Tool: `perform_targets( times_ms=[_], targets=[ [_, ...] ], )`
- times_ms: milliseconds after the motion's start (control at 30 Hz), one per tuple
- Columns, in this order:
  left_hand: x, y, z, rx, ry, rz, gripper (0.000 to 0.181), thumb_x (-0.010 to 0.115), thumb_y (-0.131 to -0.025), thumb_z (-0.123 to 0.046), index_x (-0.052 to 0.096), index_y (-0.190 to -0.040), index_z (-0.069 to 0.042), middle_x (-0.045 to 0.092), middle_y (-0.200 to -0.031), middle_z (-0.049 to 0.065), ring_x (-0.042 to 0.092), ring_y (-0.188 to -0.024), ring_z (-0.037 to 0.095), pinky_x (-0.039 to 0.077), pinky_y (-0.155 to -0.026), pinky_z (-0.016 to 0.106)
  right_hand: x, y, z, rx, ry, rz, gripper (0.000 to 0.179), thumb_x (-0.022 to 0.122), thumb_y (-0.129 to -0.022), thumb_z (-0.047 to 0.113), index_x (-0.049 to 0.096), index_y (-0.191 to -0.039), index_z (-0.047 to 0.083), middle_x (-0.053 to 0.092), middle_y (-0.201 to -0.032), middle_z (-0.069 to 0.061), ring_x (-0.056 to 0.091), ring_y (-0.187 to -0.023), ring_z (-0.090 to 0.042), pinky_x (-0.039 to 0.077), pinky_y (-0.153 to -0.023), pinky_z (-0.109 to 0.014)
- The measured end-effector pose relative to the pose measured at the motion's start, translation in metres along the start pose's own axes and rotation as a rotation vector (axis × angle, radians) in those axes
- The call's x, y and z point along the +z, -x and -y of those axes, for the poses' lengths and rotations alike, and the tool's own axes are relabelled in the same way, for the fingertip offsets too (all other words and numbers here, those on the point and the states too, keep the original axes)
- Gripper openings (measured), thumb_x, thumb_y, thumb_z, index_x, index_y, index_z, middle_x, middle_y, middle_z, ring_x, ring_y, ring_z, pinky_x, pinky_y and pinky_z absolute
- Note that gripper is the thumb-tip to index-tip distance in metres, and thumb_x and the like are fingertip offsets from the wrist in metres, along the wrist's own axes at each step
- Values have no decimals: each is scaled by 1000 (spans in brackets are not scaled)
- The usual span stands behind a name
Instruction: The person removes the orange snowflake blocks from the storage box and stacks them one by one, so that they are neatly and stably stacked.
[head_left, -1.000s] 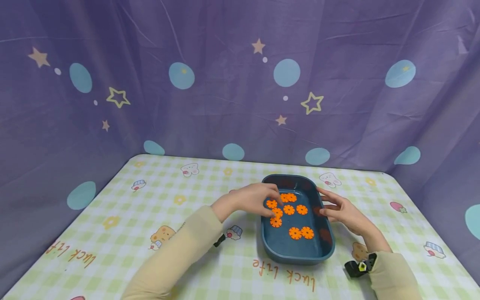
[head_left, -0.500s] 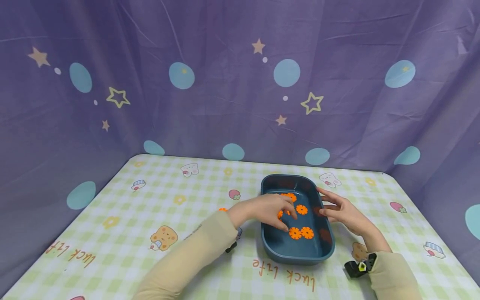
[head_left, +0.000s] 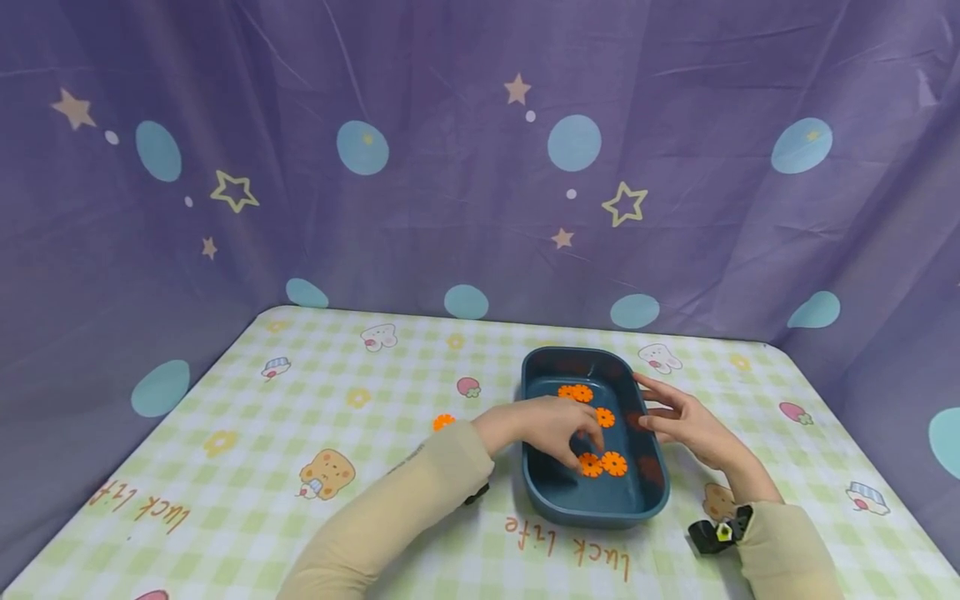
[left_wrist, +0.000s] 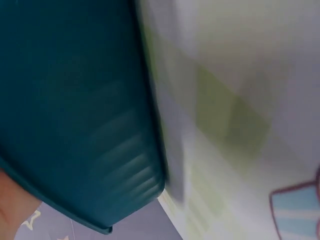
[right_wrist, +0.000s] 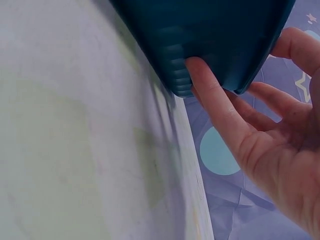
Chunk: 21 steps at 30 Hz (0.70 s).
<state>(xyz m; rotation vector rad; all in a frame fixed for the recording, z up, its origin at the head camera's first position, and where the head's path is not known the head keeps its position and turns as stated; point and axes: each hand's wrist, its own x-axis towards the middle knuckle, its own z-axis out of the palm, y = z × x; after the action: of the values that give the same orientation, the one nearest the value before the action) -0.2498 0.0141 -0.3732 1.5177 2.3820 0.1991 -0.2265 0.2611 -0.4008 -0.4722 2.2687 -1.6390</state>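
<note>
A dark teal plastic bin [head_left: 592, 510] stands on the table, with several orange notched plastic discs [head_left: 615, 464] flat on its floor. My left hand [head_left: 551, 427] reaches over the bin's left rim, fingers bent downward and spread from the thumb. Its thumb tip is close to an orange disc near the bin's middle; contact cannot be told. Other discs may be hidden under this hand. Against the bin's outer right wall my right hand [head_left: 693, 429] rests with extended, parted fingers. In the right wrist view, one finger [right_wrist: 207, 82] touches that ribbed wall.
One more orange disc [head_left: 444, 422] lies on the table left of the bin, partly behind the left sleeve. A green-checked cartoon cloth [head_left: 390, 525] covers the table. A purple patterned curtain [head_left: 465, 233] hangs behind and at the sides.
My left hand has moved right and nearer to me inside the bin, from the left discs toward the middle. The disc on the table has come into sight. My right hand stays put.
</note>
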Motion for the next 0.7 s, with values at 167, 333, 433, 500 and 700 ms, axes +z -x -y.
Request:
perform_targets(
  times_ms=[167, 333, 433, 500, 700],
  targets=[
    [1, -6, 0, 13, -10, 42, 42, 75, -73, -36, 63, -111, -24, 57, -107, -10, 52, -90, 5, 40, -73, 12, 0, 0, 0, -10, -2, 1, 68, 55, -90, 16, 17, -146, 9, 30, -137, -32, 60, -97, -6, 51, -76, -30],
    [2, -10, 0, 17, -24, 48, 41, 75, -72, -35, 64, -109, -23, 58, -105, -10, 53, -91, 3, 40, -75, 12, 0, -1, 1, -16, -9, -3, 67, 55, -90, 15, 18, -146, 9, 30, -137, -32, 60, -97, -6, 51, -75, -30],
    [3, -11, -1, 18, -25, 56, 40, 76, -72, -35, 64, -108, -23, 59, -105, -10, 53, -92, 2, 41, -76, 12, 0, -1, 2, -12, -7, -5, 68, 55, -90, 15, 18, -146, 9, 30, -137, -32, 60, -97, -6, 51, -75, -30],
    [3, -11, -1, 20, -26, 62, 39, 76, -72, -34, 64, -108, -23, 58, -104, -10, 53, -92, 1, 41, -76, 12, 0, 0, 1, -8, -4, -5, 68, 55, -90, 15, 17, -146, 9, 29, -138, -32, 60, -97, -6, 51, -75, -30],
    [6, -13, 1, 21, -56, 77, 37, 75, -72, -36, 65, -106, -24, 56, -102, -10, 52, -88, 3, 41, -74, 13, 1, -1, 1, -3, -15, -2, 68, 55, -90, 14, 17, -146, 7, 29, -138, -32, 60, -98, -6, 52, -76, -31]
  ],
)
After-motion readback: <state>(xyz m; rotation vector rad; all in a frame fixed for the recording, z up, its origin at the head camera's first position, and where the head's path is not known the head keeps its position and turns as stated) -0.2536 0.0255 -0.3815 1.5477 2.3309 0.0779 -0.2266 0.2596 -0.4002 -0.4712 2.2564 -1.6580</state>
